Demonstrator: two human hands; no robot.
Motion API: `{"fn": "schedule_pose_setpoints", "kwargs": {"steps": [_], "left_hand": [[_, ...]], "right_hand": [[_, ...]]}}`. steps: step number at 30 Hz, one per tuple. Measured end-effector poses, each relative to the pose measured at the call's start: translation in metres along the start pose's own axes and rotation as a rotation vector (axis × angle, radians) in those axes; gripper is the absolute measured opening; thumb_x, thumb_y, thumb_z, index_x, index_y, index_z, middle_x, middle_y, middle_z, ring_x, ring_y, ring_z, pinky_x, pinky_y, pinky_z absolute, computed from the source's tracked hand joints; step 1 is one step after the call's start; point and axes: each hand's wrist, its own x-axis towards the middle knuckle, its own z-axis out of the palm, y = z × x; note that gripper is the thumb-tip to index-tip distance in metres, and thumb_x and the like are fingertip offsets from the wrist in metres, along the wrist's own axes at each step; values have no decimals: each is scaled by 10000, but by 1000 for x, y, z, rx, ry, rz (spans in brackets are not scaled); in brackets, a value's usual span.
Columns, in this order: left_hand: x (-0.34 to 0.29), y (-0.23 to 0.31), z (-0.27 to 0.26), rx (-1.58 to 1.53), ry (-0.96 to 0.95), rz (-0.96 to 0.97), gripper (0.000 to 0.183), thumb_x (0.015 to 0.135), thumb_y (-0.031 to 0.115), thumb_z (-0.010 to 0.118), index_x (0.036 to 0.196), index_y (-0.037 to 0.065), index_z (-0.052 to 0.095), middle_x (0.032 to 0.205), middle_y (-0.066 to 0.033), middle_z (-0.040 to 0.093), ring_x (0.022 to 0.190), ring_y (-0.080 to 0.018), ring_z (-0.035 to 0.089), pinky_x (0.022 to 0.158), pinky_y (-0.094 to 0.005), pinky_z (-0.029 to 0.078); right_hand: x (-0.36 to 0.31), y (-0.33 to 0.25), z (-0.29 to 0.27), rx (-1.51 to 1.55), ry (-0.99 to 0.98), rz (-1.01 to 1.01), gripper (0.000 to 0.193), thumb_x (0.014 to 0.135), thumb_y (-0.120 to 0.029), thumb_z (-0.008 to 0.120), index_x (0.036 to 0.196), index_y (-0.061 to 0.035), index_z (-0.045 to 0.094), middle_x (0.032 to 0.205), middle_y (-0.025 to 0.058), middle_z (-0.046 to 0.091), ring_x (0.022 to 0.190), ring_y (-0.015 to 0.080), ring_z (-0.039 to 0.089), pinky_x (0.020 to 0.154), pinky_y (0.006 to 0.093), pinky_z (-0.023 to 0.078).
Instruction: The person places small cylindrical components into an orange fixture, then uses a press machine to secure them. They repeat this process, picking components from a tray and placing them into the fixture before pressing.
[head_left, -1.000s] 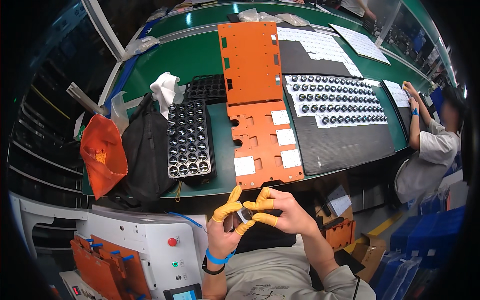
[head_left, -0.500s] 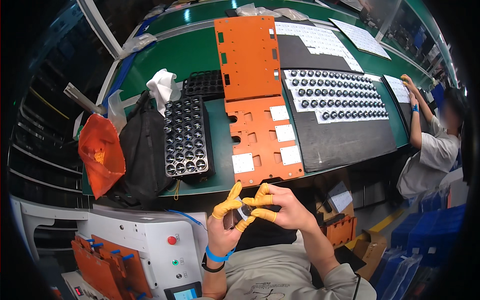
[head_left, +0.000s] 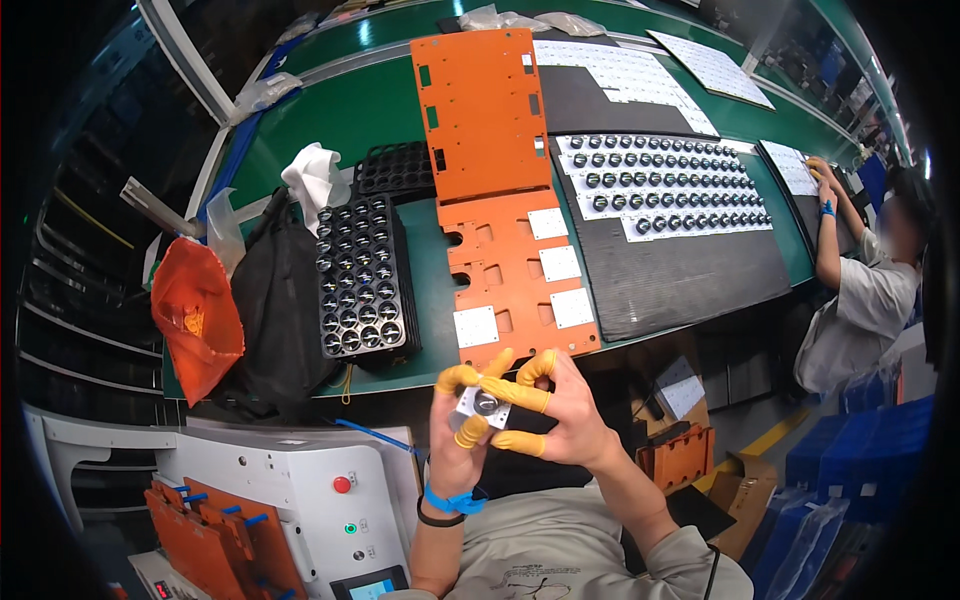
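While both hands are raised close to the chest, below the near edge of the green worktop (head_left: 380, 110), a small square white piece with a dark round lens (head_left: 479, 404) is pinched between them, kept up near the eyes, presumably so that the fit can be checked. The left hand (head_left: 455, 440) is closed around it from below and the side, orange finger cots on its tips, likely so that the lens is not smudged. The right hand (head_left: 560, 415) is laid over it from the right, a covered finger pressed across the top edge. Just beyond, an orange jig plate (head_left: 515, 285) carrying white squares is set within easy reach, and a black tray of lenses (head_left: 360, 280) is parked to its left, beside a black bag (head_left: 275, 300).
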Motion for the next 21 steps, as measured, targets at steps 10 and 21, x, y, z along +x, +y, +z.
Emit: {"fn": "schedule_pose_setpoints", "kwargs": {"steps": [10,21], "left_hand": [[22,-8,17,392,-83,152,612,933,315,712,1409,-10,507,1183,-83,646,835,-115,625,666,-262,515],[37,19,31,1065,-21,285,279,847,59,796,1093,-35,702,1066,-92,657,827,-124,646,682,-226,510]], "right_hand": [[8,10,-22,-390,272,-109,483,610,-111,834,1087,-101,761,821,23,506,754,222,487,712,362,355],[8,24,-43,-255,70,-27,396,706,-102,837,1091,-88,745,899,51,593,800,244,546,727,355,421]]}}
